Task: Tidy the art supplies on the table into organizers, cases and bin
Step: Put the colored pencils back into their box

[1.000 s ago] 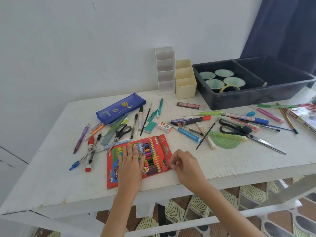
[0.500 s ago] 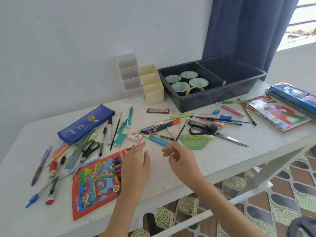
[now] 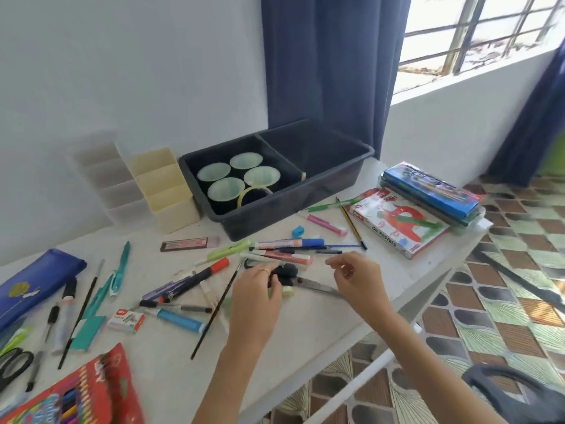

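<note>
dark grey bin, navy curtain

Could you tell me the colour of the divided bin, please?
The bin is dark grey; the head view shows it clearly.

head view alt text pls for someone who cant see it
Two bare hands hover over a cluttered white table: the left hand at black-handled scissors, the right hand loosely curled and empty beside it. Markers lie scattered; behind stand a dark bin and a cream organizer.

Markers crowd centre; table front edge free.
</note>
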`<state>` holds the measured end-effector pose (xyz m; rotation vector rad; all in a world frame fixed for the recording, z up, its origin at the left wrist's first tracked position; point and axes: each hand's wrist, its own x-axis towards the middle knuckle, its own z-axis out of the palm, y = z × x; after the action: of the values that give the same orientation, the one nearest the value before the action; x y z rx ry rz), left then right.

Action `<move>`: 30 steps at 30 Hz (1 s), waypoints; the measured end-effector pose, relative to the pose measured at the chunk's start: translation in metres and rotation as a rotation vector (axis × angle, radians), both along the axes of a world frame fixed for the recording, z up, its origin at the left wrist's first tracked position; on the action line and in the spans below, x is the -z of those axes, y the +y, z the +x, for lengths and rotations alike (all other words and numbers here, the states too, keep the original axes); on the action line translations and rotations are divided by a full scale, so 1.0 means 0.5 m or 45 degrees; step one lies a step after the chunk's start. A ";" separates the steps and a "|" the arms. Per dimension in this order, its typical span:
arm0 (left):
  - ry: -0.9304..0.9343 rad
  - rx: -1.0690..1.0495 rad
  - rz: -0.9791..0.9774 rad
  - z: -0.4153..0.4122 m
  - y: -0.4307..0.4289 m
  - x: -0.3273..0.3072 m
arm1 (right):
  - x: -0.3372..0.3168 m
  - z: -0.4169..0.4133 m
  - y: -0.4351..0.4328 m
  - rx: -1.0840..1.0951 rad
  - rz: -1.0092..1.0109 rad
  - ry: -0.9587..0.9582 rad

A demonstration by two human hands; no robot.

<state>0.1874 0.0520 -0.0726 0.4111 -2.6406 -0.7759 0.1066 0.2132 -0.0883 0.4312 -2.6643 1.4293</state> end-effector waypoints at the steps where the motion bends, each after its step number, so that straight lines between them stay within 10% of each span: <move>1: -0.005 0.001 0.004 -0.020 0.010 -0.001 | 0.002 -0.029 0.007 -0.007 0.074 0.026; 16: 0.040 -0.170 0.024 -0.129 0.052 0.026 | -0.015 -0.185 -0.042 -0.582 0.707 -0.043; 30: 0.606 -0.618 0.115 -0.032 -0.067 -0.003 | -0.025 -0.129 -0.057 -0.528 0.143 -0.085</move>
<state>0.1715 0.0187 -0.0711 0.7513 -1.9604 -0.7211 0.0422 0.1847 -0.0759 1.0144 -2.8339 1.4062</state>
